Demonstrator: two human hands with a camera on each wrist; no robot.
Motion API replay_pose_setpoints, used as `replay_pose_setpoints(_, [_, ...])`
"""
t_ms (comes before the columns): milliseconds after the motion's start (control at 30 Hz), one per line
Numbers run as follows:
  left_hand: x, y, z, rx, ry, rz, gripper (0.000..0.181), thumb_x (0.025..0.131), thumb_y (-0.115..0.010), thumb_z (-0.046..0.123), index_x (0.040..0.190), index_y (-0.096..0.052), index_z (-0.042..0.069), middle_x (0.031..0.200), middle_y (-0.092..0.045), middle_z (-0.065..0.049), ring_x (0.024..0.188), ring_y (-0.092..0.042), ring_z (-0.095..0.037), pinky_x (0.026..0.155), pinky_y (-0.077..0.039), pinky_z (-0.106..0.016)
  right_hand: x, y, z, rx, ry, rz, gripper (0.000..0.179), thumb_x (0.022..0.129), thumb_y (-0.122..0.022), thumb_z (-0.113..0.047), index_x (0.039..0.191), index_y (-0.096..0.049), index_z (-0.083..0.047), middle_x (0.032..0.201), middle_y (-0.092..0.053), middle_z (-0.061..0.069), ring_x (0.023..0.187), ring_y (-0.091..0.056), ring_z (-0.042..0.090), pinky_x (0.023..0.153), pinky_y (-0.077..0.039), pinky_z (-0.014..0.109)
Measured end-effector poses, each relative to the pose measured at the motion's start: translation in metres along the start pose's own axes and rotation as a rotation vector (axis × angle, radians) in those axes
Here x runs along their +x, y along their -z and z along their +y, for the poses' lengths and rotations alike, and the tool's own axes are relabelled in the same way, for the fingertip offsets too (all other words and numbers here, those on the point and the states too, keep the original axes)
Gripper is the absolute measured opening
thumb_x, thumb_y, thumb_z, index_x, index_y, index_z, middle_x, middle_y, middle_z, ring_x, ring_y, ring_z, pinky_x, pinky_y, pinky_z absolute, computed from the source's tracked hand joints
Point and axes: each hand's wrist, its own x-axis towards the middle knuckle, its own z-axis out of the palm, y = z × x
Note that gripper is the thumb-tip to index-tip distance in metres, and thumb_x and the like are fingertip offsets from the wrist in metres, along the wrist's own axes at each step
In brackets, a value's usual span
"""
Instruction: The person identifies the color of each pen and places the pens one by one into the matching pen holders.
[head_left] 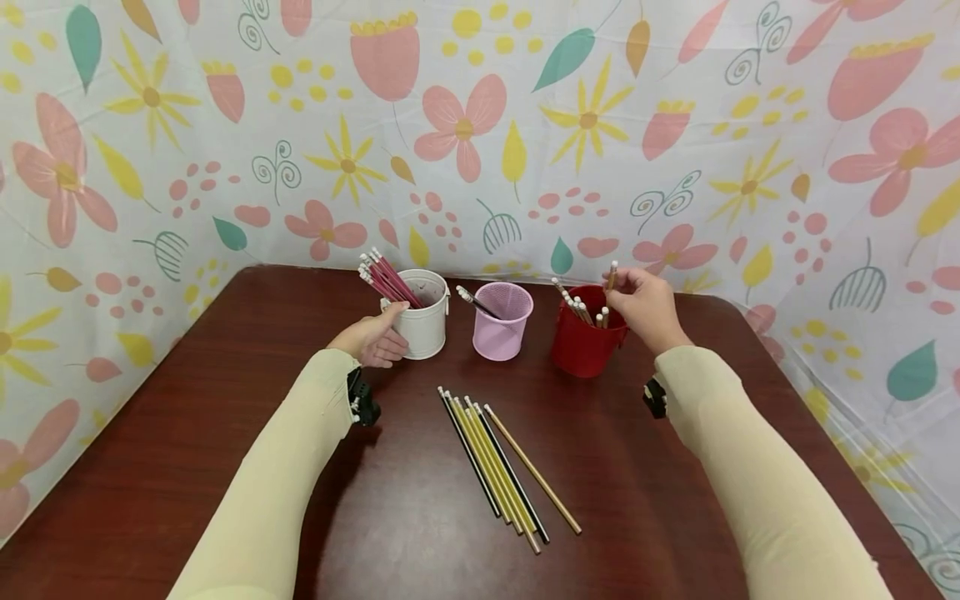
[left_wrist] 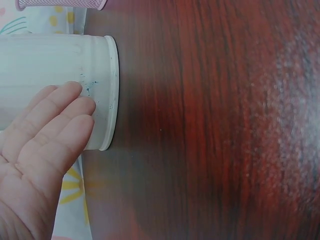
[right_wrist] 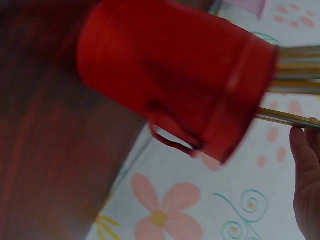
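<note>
My left hand (head_left: 372,337) rests against the side of a white bucket (head_left: 427,335) that holds several dark pink pencils (head_left: 392,279). In the left wrist view its fingers (left_wrist: 65,122) lie nearly straight along the bucket wall. At the right, my right hand (head_left: 651,307) pinches a gold pencil (head_left: 612,275) near its white eraser end, above the rim of a red bucket (head_left: 585,354). The right wrist view shows that pencil (right_wrist: 282,117) reaching into the bucket, its lower part hidden. Several other pencils (head_left: 576,306) lean inside, erasers up.
Between the buckets stands a pink mesh cup (head_left: 501,340) with dark pencils (head_left: 480,302) leaning in it. Several gold and black pencils (head_left: 491,467) lie side by side on the dark wooden table (head_left: 637,500). A flowered cloth (head_left: 480,200) hangs behind the table.
</note>
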Motion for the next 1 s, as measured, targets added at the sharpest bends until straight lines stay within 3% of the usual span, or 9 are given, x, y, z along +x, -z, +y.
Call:
replay_pose_setpoints(167, [-0.001,-0.001,0.001,-0.006,-0.002,0.011,0.085,0.094,-0.031,0.059,0.131,-0.042,-0.017,0.136,-0.045,-0.032,0.128,-0.044,-0.040,0.105,-0.036,-0.046,-0.006,-0.007,0.010,-0.065,-0.018,-0.047,0.016,0.090,-0.059,-0.004,0.100,-0.068,0.005,0.094,-0.068,0.021,0.082,-0.058,0.018,0.066,-0.041,0.011])
replay_pose_setpoints(333, [0.001,-0.002,0.001,-0.009,0.004,0.006,0.085,0.094,-0.031,0.059,0.132,-0.042,-0.017,0.136,-0.045,-0.031,0.128,-0.044,-0.039,0.106,-0.036,-0.045,-0.008,-0.009,0.017,-0.108,-0.032,-0.077,0.018,0.090,-0.059,-0.003,0.104,-0.069,0.004,0.098,-0.069,0.021,0.088,-0.061,0.025,0.066,-0.042,0.015])
replay_pose_setpoints(533, [0.000,-0.002,0.000,-0.016,0.017,0.009,0.085,0.095,-0.031,0.058,0.132,-0.042,-0.017,0.137,-0.045,-0.031,0.129,-0.043,-0.039,0.107,-0.035,-0.046,-0.011,-0.012,0.025,-0.151,-0.045,-0.110,0.019,0.090,-0.059,-0.006,0.101,-0.072,0.002,0.089,-0.070,0.018,0.054,-0.054,0.012,0.049,-0.043,0.020])
replay_pose_setpoints(633, [-0.002,-0.001,0.001,-0.015,0.017,0.011,0.084,0.095,-0.030,0.058,0.132,-0.042,-0.017,0.137,-0.045,-0.031,0.129,-0.043,-0.039,0.107,-0.034,-0.046,-0.011,-0.013,0.026,-0.154,-0.054,-0.123,0.021,0.089,-0.059,-0.008,0.101,-0.072,0.003,0.084,-0.070,0.017,0.045,-0.049,0.007,0.045,-0.042,0.022])
replay_pose_setpoints(733, [-0.002,-0.002,0.000,-0.014,0.011,0.014,0.085,0.095,-0.030,0.058,0.132,-0.042,-0.017,0.137,-0.045,-0.031,0.128,-0.043,-0.040,0.106,-0.035,-0.046,-0.012,-0.014,0.025,-0.202,-0.020,-0.135,0.020,0.090,-0.059,-0.008,0.100,-0.073,0.003,0.086,-0.071,0.016,0.057,-0.057,0.015,0.055,-0.048,0.027])
replay_pose_setpoints(867, [-0.001,-0.002,0.000,-0.015,0.004,0.015,0.085,0.095,-0.031,0.058,0.132,-0.042,-0.017,0.136,-0.045,-0.031,0.128,-0.044,-0.040,0.106,-0.035,-0.046,-0.013,-0.014,0.021,-0.325,0.079,-0.151,0.018,0.090,-0.060,-0.006,0.100,-0.072,0.003,0.090,-0.071,0.019,0.076,-0.063,0.032,0.073,-0.053,0.044])
replay_pose_setpoints(1000, [-0.001,-0.001,-0.001,-0.012,0.000,0.017,0.085,0.095,-0.031,0.058,0.132,-0.043,-0.017,0.136,-0.045,-0.031,0.128,-0.044,-0.040,0.106,-0.036,-0.046,-0.015,-0.014,0.017,-0.436,0.146,-0.175,0.019,0.090,-0.062,-0.005,0.104,-0.070,0.005,0.089,-0.070,0.020,0.074,-0.062,0.034,0.074,-0.052,0.048])
